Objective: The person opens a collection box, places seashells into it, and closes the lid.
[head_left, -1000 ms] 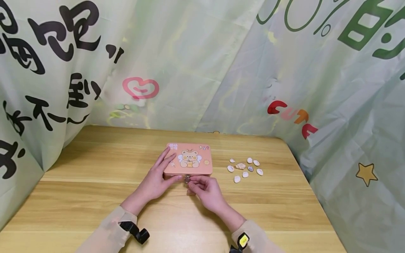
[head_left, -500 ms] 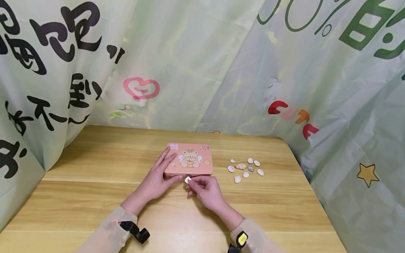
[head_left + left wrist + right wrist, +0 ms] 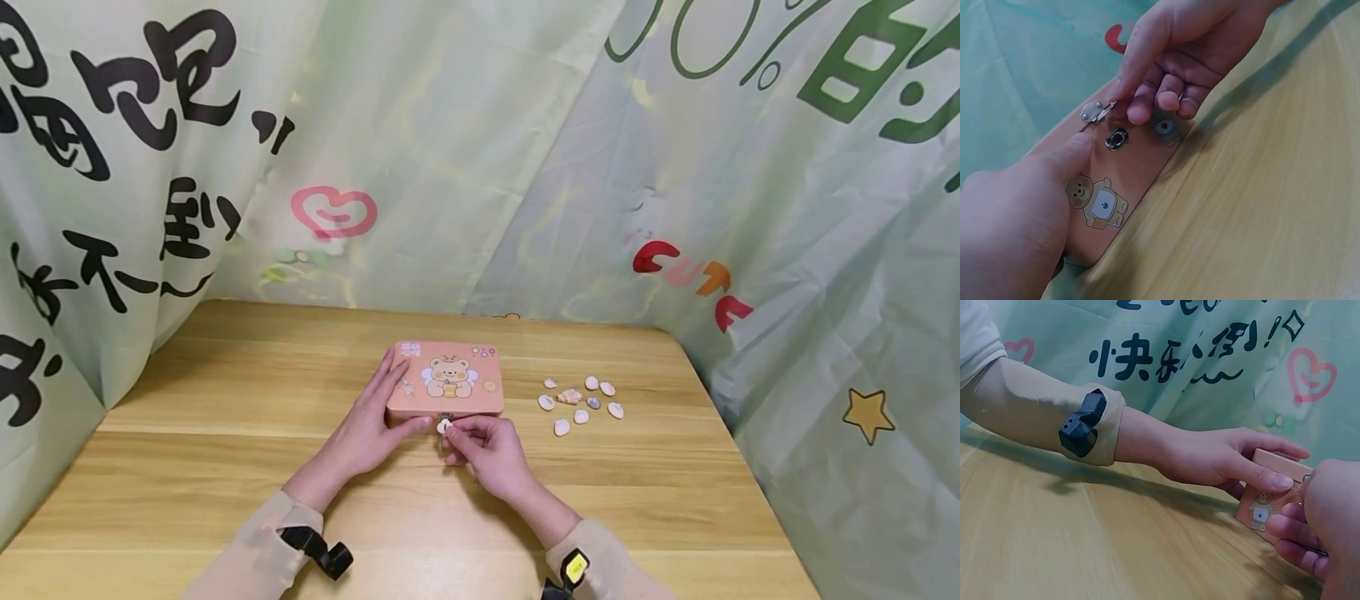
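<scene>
A pink tin box (image 3: 448,379) with a bear on its lid lies with the lid down on the table. My left hand (image 3: 367,425) holds its left end, fingers along the side and lid edge, thumb on the front. My right hand (image 3: 495,457) pinches the small metal latch flap (image 3: 444,426) between thumb and index finger. In the left wrist view the latch flap (image 3: 1099,112) is tilted away from the front, above a metal catch (image 3: 1117,139). The other right fingers hang loosely curled below. In the right wrist view my right hand (image 3: 1338,512) hides most of the latch.
Several white shells (image 3: 581,415), a spiral shell (image 3: 569,397) and a bluish one (image 3: 594,403) lie right of the box on the wooden table (image 3: 360,533). A printed curtain (image 3: 450,150) hangs behind the table and along both sides.
From the first frame to half a second ago, the latch flap turned outward and now shows bright in the right fingertips. The box and shells stay in place; the left fingers shifted slightly.
</scene>
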Tool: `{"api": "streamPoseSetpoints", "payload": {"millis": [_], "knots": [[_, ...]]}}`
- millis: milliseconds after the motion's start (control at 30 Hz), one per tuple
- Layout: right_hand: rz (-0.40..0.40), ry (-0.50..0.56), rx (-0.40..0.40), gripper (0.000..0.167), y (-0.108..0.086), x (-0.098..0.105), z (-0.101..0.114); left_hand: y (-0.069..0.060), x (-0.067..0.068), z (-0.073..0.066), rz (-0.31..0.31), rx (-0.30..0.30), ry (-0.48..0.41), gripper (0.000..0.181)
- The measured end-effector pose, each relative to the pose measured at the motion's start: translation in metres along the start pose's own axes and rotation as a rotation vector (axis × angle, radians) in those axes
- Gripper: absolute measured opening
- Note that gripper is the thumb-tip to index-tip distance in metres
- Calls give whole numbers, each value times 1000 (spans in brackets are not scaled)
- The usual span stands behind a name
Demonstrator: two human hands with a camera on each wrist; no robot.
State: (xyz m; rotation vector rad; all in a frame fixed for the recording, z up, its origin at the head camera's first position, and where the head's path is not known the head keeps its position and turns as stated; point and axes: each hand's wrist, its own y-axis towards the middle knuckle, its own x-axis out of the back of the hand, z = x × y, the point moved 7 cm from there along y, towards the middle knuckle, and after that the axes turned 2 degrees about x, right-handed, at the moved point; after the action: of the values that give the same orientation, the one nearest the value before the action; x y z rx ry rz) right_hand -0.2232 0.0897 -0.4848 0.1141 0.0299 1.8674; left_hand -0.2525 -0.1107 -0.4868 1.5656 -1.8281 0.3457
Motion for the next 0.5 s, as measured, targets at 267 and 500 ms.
{"api": "streamPoseSetpoints", "payload": {"millis": [267, 500], "knots": [[-1, -6, 10, 14, 0, 2, 6, 0, 5, -1, -2, 21, -27, 106], [0, -20, 13, 13, 1, 3, 13, 0, 7, 0, 6, 30, -22, 105]]}}
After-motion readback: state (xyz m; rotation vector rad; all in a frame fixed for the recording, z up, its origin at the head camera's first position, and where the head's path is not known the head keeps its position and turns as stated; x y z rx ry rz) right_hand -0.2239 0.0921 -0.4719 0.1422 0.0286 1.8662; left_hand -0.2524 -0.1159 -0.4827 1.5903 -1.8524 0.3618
